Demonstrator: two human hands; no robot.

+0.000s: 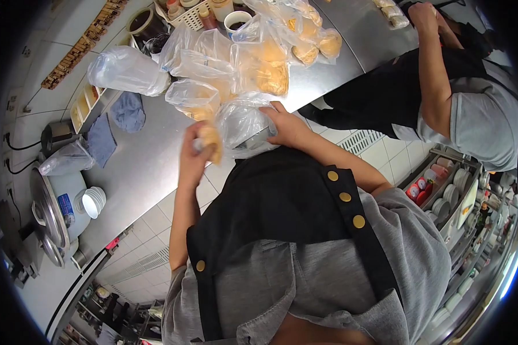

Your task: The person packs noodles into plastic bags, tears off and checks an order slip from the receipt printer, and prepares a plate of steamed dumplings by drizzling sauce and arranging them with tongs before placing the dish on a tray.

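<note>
My left hand (192,150) is closed around a tan food portion (211,144), slightly blurred, whose exact kind I cannot make out. It is just left of a clear plastic bag (243,121) at the counter's front edge. The fingers of my right hand (288,125) grip that bag's right side, the thumb at its upper rim. Behind it stands an open plastic bag (193,99) with similar tan food inside. A larger clear bag (265,69) with orange-tan food is beyond my right hand.
More filled bags (316,45) lie farther right on the steel counter (149,152). A basket of bottles (190,18) is at the back. Blue cloths (128,112), stacked white bowls (93,201) and a lidded pot (49,210) are at left. A co-worker (460,109) stands at right.
</note>
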